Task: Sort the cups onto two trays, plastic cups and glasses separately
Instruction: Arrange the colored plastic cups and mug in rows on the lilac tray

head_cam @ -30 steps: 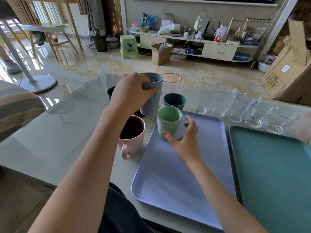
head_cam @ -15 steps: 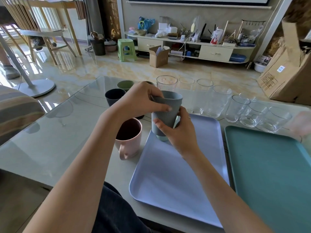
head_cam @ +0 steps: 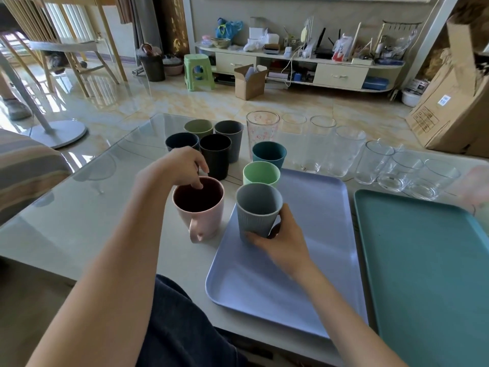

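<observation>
My right hand (head_cam: pixel 284 241) grips the grey ribbed plastic cup (head_cam: pixel 258 210) low on its side; the cup stands upright at the near left of the lavender tray (head_cam: pixel 277 284). A light green cup (head_cam: pixel 261 176) stands just behind it at the tray's far left corner. My left hand (head_cam: pixel 177 168) hovers over the pink mug (head_cam: pixel 203 221), its loosely curled fingertips at the rim, holding nothing. A teal cup (head_cam: pixel 269 154), a black cup (head_cam: pixel 215 154) and three more plastic cups (head_cam: pixel 229 133) stand on the table. Several clear glasses (head_cam: pixel 344 152) line the far edge.
The teal tray (head_cam: pixel 428 274) lies to the right of the lavender one, with nothing on it. A tall printed glass (head_cam: pixel 262 128) stands behind the teal cup. The table's near left surface (head_cam: pixel 79 221) is bare glass.
The grey cup went from my left hand to my right, which brought it down onto the lavender tray in front of the green cup. My left hand drew back over the pink mug.
</observation>
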Demonstrator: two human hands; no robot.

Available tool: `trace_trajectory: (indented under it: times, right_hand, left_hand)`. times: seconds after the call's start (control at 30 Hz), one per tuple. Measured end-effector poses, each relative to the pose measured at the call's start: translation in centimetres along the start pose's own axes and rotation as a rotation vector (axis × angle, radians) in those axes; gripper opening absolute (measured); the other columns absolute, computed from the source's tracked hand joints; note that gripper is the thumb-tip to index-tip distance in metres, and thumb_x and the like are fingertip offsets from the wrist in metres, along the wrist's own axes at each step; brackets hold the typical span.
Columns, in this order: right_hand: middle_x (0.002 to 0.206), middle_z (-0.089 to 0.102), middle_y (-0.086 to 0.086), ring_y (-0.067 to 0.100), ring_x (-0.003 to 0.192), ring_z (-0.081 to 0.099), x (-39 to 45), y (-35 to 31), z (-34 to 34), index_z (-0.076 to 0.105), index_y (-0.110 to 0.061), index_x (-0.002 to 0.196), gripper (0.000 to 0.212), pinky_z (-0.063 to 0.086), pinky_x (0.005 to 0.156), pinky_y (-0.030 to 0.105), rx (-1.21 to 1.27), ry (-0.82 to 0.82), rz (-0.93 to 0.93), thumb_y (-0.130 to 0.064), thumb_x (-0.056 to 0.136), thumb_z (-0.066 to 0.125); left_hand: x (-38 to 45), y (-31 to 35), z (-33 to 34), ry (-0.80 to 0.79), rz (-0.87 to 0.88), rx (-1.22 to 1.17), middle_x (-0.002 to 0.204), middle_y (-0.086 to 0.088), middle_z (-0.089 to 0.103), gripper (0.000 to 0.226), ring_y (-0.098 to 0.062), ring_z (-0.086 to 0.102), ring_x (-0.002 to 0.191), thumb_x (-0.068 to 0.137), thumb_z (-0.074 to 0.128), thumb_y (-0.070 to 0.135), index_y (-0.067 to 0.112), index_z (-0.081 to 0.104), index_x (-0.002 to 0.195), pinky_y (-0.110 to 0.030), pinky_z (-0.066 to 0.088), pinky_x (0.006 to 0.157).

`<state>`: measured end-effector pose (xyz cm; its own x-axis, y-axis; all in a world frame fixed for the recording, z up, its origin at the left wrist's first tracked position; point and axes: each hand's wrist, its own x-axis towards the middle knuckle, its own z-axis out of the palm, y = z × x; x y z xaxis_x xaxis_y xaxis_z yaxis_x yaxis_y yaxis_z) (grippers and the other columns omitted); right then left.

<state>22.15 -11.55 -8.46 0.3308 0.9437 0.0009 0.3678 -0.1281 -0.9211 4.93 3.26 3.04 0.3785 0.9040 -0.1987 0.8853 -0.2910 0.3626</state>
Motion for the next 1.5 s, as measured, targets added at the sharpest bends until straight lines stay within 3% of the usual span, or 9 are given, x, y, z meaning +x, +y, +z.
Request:
trace_trajectory:
  times: [0.13, 0.47, 0.77, 0.97, 1.07, 1.17, 1.27, 1.4, 1.5]
  right_hand:
    - [0.107, 0.062, -0.012, 0.012, 0.083, 0.060, 0.1, 1.0, 0.6, 0.043, -0.044, 0.106, 0.061, 0.052, 0.072, 0.036, -0.031, -0.012, 0.026, -0.046, 0.058, 0.080]
    - [0.110, 0.059, -0.020, 0.012, 0.088, 0.061, 0.5, 0.7, 1.4, 0.035, -0.063, 0.097, 0.058, 0.047, 0.069, 0.028, -0.042, 0.010, -0.019, -0.047, 0.063, 0.079]
    - [0.117, 0.058, -0.020, 0.016, 0.096, 0.062, 0.7, 0.7, 1.6, 0.039, -0.051, 0.116, 0.065, 0.053, 0.080, 0.037, -0.060, 0.050, -0.020, -0.050, 0.063, 0.078]
    - [0.116, 0.059, -0.016, 0.017, 0.097, 0.062, 1.0, 1.1, 1.7, 0.042, -0.044, 0.112, 0.061, 0.052, 0.077, 0.035, -0.037, 0.018, -0.029, -0.047, 0.064, 0.079]
    - [0.122, 0.052, -0.012, 0.012, 0.090, 0.059, 0.6, 1.1, 1.3, 0.036, -0.038, 0.122, 0.074, 0.049, 0.076, 0.033, -0.017, -0.024, -0.007, -0.064, 0.061, 0.069]
    - [0.129, 0.043, -0.004, 0.015, 0.099, 0.055, 0.2, 0.4, 0.3, 0.031, -0.034, 0.134, 0.088, 0.047, 0.086, 0.037, 0.005, 0.043, -0.046, -0.086, 0.063, 0.034]
    - [0.132, 0.040, -0.002, 0.015, 0.112, 0.050, 0.4, -1.2, -1.0, 0.026, -0.034, 0.140, 0.087, 0.042, 0.087, 0.035, -0.048, 0.115, -0.116, -0.083, 0.068, 0.017]
    - [0.119, 0.042, -0.005, 0.010, 0.103, 0.048, 1.9, -4.2, -1.8, 0.037, -0.032, 0.133, 0.070, 0.039, 0.081, 0.031, -0.127, 0.228, -0.228, -0.070, 0.078, 0.017]
    - [0.115, 0.046, 0.000, 0.017, 0.107, 0.051, 4.9, -6.8, -1.3, 0.051, -0.019, 0.120, 0.040, 0.047, 0.081, 0.034, -0.270, 0.252, -0.365, -0.047, 0.092, 0.043]
  left_hand:
    - [0.3, -0.5, 0.3, -0.043, -0.028, -0.073, 0.109, -0.010, 0.064, 0.032, -0.022, 0.059, 0.087, 0.077, 0.069, 0.000, 0.014, 0.066, 0.105, -0.021, 0.046, 0.054]
    - [0.6, -1.0, 0.5, 0.045, -0.098, -0.140, 0.089, -0.009, 0.063, 0.024, -0.015, 0.054, 0.065, 0.081, 0.060, -0.005, 0.012, 0.071, 0.094, -0.023, 0.042, 0.044]
    - [0.6, -1.4, 0.5, 0.102, -0.124, -0.180, 0.090, -0.014, 0.065, 0.026, -0.027, 0.062, 0.083, 0.080, 0.059, -0.009, 0.010, 0.072, 0.094, -0.034, 0.054, 0.060]
    - [0.7, -1.1, 0.4, 0.101, -0.149, -0.202, 0.085, -0.011, 0.062, 0.024, -0.025, 0.059, 0.083, 0.081, 0.059, -0.008, 0.011, 0.071, 0.090, -0.028, 0.047, 0.049]
    - [0.8, -1.2, 0.2, 0.085, -0.168, -0.246, 0.082, -0.009, 0.062, 0.012, -0.023, 0.060, 0.080, 0.082, 0.062, 0.001, 0.011, 0.069, 0.084, -0.027, 0.047, 0.046]
    - [1.2, -1.7, -0.1, 0.135, -0.171, -0.311, 0.083, -0.011, 0.066, 0.008, -0.026, 0.065, 0.079, 0.086, 0.062, 0.014, 0.007, 0.067, 0.087, -0.032, 0.055, 0.056]
    - [1.8, -2.5, -0.2, 0.258, -0.184, -0.333, 0.085, -0.011, 0.070, 0.015, -0.027, 0.069, 0.081, 0.089, 0.056, 0.015, 0.007, 0.068, 0.087, -0.040, 0.059, 0.070]
    - [2.8, -3.1, -0.3, 0.431, -0.197, -0.301, 0.098, -0.010, 0.069, 0.025, -0.033, 0.065, 0.091, 0.085, 0.049, 0.006, 0.020, 0.069, 0.083, -0.041, 0.055, 0.082]
    - [3.7, -3.0, -0.3, 0.518, -0.180, -0.224, 0.115, -0.012, 0.063, 0.038, -0.034, 0.053, 0.109, 0.082, 0.044, 0.000, 0.019, 0.070, 0.103, -0.040, 0.047, 0.084]
